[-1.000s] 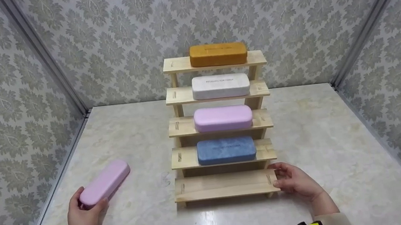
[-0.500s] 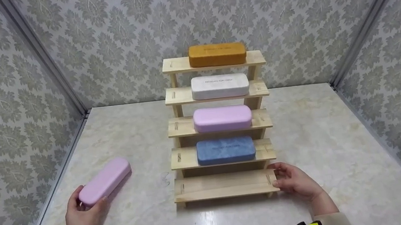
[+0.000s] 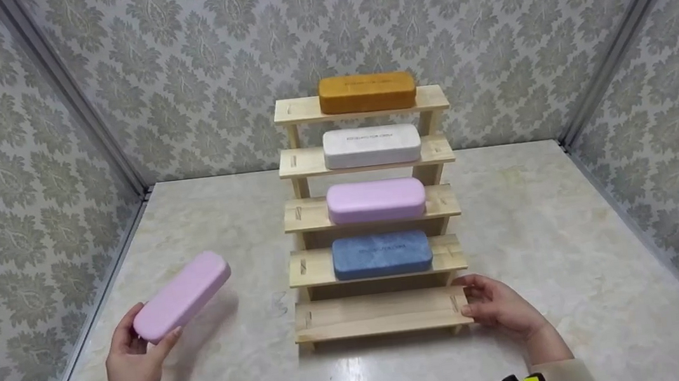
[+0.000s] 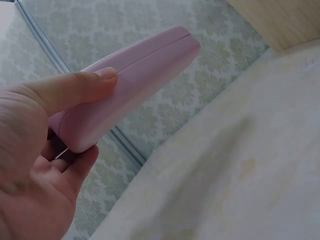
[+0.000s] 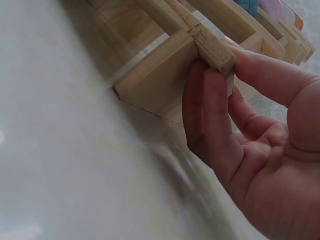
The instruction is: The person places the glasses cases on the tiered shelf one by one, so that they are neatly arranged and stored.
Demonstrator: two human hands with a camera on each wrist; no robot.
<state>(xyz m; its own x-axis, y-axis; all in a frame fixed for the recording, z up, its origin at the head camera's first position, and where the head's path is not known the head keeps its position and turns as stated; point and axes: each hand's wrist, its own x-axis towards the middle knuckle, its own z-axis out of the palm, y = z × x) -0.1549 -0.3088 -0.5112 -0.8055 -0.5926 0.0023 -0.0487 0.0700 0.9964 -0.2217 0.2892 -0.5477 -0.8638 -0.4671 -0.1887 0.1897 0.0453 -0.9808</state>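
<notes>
My left hand [image 3: 136,360] grips the near end of a pink glasses case [image 3: 182,296], which hangs tilted above the table with its shadow below. In the left wrist view the thumb lies along the seam of the case [image 4: 135,82] and fingers curl beneath it. A stepped wooden rack [image 3: 379,314] stands in the middle. My right hand [image 3: 506,309] pinches the right end of its lowest shelf; in the right wrist view thumb and fingers close round the board's corner [image 5: 215,47]. The lowest shelf is bare.
Higher shelves bear a blue case [image 3: 382,254], another pink case [image 3: 376,200], a white case [image 3: 371,146] and a mustard case [image 3: 367,93], one per shelf. The marbled table [image 3: 522,221] is bordered by patterned walls [image 3: 321,26] at the back and sides.
My left hand has lifted the pink case off the table, its far end rising up and rightward. My right hand keeps its hold on the rack.
</notes>
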